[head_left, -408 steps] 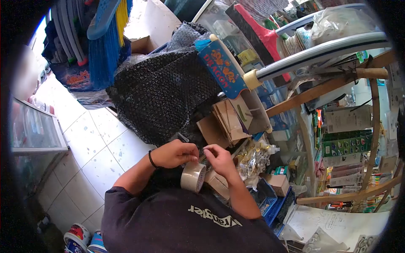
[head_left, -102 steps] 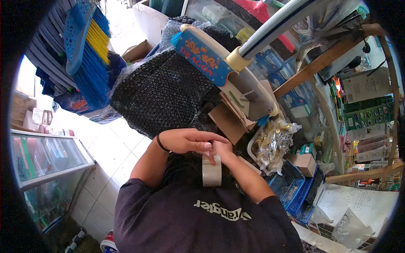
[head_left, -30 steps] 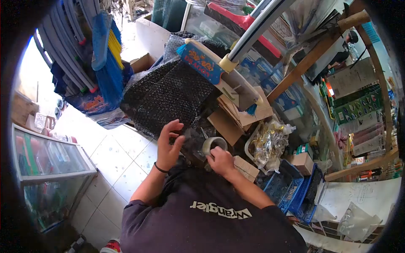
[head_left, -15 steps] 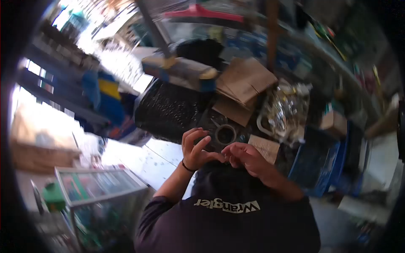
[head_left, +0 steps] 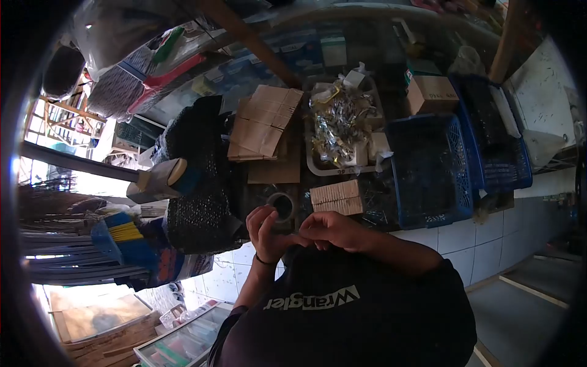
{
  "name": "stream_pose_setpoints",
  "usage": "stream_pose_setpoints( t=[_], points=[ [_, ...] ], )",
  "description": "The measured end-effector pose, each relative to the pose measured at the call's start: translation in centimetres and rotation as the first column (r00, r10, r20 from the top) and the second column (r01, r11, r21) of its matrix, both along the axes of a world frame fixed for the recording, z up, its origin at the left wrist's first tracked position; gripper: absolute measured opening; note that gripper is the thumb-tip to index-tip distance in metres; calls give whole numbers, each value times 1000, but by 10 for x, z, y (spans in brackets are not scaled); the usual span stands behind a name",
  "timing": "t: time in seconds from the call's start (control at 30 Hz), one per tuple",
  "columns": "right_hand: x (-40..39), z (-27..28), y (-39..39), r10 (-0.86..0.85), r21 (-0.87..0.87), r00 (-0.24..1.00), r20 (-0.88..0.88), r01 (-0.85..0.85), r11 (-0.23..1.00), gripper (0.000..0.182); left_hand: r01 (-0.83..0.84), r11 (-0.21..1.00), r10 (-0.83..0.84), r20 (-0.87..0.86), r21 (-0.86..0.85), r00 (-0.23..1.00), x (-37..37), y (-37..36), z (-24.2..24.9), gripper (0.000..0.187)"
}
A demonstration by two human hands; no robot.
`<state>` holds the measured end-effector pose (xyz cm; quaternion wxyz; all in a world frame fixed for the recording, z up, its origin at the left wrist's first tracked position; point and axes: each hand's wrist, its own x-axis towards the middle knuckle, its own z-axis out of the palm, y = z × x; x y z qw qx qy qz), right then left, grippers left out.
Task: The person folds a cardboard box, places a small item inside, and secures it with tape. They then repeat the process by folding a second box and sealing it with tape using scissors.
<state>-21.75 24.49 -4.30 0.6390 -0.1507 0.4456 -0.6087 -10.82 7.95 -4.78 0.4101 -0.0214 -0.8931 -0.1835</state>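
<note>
Cluttered shop desk [head_left: 287, 174]. Tape roll [head_left: 280, 205] lies flat at 12 o'clock of both hands. Left hand [head_left: 266, 231] and right hand [head_left: 333, 230] meet fingertip to fingertip; whether they pinch anything cannot be told. The roll looks light, stiff; take it by its rim.

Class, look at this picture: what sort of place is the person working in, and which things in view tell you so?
Probably a small hardware or household-goods shop: brooms hang by the doorway, blue baskets and a tray of shiny packets crowd the counter, and a roll of tape lies near the hands.
</note>
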Motion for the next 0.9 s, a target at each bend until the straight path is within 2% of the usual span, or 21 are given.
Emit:
stream_pose_setpoints(
  t=[0.07,0.27,0.37,0.47,0.53,0.57,0.6,0.63,0.73,0.83,0.9],
  points=[
    [-8,-3,-1,70,-26,996,50,-68,997,25,-7,1000,6,-7,-16,1000,-5,-1,1,89],
    [-14,-12,-13,127,-89,970,206,-111,990,21,-57,997,59,39,-46,997,-3,-2,9,84],
    [-13,-20,-13,71,-149,986,148,-48,988,20,-78,997,79,80,-20,994,-3,1,12,73],
    [-13,-21,-13,-304,-171,952,-20,297,939,12,-91,995,95,172,-31,981,-9,8,18,59],
    [-22,-13,-6,-519,-254,855,15,505,825,10,-66,998,68,231,-16,971,-17,13,24,51],
    [-29,-11,-2,-615,-291,787,40,598,747,9,-32,999,23,294,23,955,-20,13,24,55],
    [-39,-15,3,-677,-297,733,-70,632,716,9,-9,999,-7,359,43,933,-25,13,24,52],
    [-49,-19,10,-728,-307,662,-178,665,680,10,15,998,-40,421,63,906,-32,12,23,50],
    [-63,-24,40,-765,-167,600,-234,751,639,11,158,981,-192,596,109,780,-47,16,12,52],
    [-55,-44,64,-834,-136,529,-156,825,548,16,323,940,-301,701,107,646,-69,33,2,58],
    [-45,-55,75,-858,-28,488,-160,867,498,20,433,898,-331,775,83,538,-85,44,-5,66]
  ],
)
